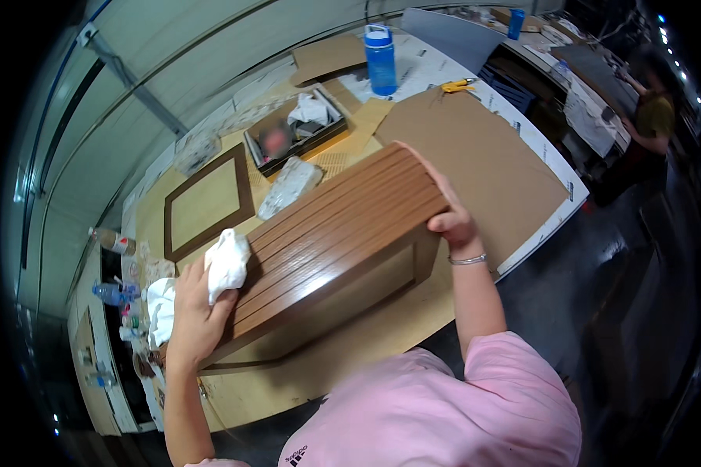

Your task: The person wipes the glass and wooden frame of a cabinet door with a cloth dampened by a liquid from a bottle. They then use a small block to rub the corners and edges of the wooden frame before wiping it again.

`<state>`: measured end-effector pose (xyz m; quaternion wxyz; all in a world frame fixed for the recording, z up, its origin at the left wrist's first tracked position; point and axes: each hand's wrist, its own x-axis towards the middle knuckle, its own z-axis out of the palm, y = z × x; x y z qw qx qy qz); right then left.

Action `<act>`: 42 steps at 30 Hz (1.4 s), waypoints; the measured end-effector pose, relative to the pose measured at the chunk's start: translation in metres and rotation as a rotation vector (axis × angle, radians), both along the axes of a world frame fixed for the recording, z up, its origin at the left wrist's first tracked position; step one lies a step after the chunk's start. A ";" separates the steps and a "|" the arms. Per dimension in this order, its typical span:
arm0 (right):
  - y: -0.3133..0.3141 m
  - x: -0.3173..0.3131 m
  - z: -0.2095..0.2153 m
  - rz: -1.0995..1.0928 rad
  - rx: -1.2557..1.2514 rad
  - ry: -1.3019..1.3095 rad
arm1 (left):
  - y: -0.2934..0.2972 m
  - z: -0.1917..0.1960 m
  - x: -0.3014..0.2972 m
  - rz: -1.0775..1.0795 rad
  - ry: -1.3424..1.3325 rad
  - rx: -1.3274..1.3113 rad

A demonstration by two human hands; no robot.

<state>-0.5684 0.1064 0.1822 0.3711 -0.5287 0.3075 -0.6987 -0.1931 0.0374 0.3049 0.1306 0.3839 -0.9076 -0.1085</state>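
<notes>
A row of brown wooden frames [339, 229] stands on edge on the table, packed side by side, their glossy top edges forming parallel strips. My left hand [197, 311] is closed on a white cloth [227, 261] and rests at the near left end of the row. More white cloth [161, 310] shows on the outer side of that hand. At the opposite end, my right hand [453, 218] grips the frames, thumb on the near side and fingers along the end. The nearest frame's opening shows below; the lower parts of the others are hidden.
A single brown frame [243, 183] lies flat at the left. Behind the row are a plastic-wrapped bundle [290, 187], an open box [339, 123], a blue bottle [381, 66] and a yellow tool [457, 86]. Cardboard [491, 156] covers the right side. A person [653, 117] stands at another table.
</notes>
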 end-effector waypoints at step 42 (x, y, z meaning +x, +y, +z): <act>-0.002 -0.149 -0.135 0.177 0.114 -0.290 | 0.055 -0.242 0.265 1.055 0.474 0.069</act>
